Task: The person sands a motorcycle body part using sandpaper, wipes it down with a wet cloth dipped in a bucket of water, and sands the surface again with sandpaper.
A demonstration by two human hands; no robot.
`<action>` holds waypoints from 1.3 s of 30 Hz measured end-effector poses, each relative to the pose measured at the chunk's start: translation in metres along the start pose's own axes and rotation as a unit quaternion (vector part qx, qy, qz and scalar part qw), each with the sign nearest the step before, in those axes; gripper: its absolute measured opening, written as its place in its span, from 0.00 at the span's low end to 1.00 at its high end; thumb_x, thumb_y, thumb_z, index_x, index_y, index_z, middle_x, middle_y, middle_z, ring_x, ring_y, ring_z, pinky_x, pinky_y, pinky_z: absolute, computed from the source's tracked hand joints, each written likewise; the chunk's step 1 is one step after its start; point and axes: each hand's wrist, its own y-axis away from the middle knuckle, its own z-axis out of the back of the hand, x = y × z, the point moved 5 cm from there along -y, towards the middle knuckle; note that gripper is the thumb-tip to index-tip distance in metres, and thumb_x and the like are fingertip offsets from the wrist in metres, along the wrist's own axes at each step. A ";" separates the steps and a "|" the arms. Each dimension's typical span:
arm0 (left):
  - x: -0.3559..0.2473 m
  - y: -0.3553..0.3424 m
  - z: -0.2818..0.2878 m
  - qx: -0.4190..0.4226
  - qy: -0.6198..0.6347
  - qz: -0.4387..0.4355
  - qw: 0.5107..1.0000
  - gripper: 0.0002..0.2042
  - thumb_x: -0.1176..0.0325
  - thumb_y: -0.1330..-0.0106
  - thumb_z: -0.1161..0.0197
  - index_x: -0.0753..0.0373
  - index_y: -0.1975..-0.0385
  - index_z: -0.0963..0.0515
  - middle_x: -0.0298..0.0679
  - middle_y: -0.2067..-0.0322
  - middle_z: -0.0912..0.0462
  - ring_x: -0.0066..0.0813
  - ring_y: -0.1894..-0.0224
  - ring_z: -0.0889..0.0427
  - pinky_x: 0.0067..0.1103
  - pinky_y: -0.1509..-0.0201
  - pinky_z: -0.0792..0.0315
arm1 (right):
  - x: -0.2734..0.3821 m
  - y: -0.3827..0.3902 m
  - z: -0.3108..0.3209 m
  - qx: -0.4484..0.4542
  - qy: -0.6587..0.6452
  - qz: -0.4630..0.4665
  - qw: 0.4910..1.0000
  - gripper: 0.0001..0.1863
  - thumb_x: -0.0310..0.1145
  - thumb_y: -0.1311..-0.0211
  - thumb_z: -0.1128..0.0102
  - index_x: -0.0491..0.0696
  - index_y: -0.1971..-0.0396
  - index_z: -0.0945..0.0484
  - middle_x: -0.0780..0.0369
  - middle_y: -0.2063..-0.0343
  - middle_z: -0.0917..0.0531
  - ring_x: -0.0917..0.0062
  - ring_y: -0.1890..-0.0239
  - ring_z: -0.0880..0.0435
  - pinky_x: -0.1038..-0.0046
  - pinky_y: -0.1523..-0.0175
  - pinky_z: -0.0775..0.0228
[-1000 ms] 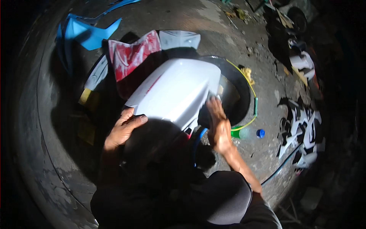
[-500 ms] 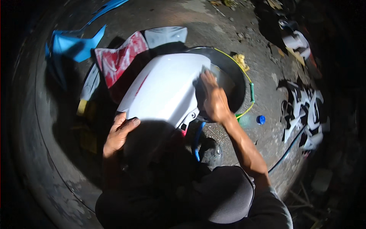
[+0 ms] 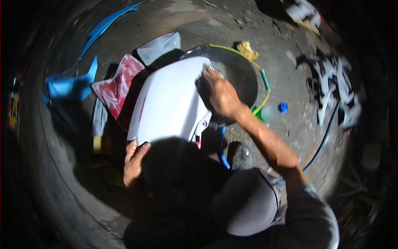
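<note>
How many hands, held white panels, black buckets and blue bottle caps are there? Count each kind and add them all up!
Hands (left hand, right hand): 2
Held white panel: 1
Black bucket: 1
Blue bottle cap: 1
Total: 5

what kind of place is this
Probably a rough workshop or yard, perhaps for vehicle bodywork: a large white curved panel, a red panel smeared with white and a blue panel, with a black bucket on a worn grey floor.
</note>
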 end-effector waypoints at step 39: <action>-0.005 0.009 -0.009 -0.013 0.060 0.047 0.997 0.15 0.70 0.37 0.40 0.63 0.51 0.30 0.34 0.59 0.27 0.21 0.57 0.28 0.18 0.51 0.33 | 0.043 0.032 0.019 0.084 -0.003 -0.085 0.993 0.39 0.18 0.57 0.49 0.39 0.38 0.45 0.43 0.40 0.39 0.51 0.37 0.41 0.62 0.33 0.47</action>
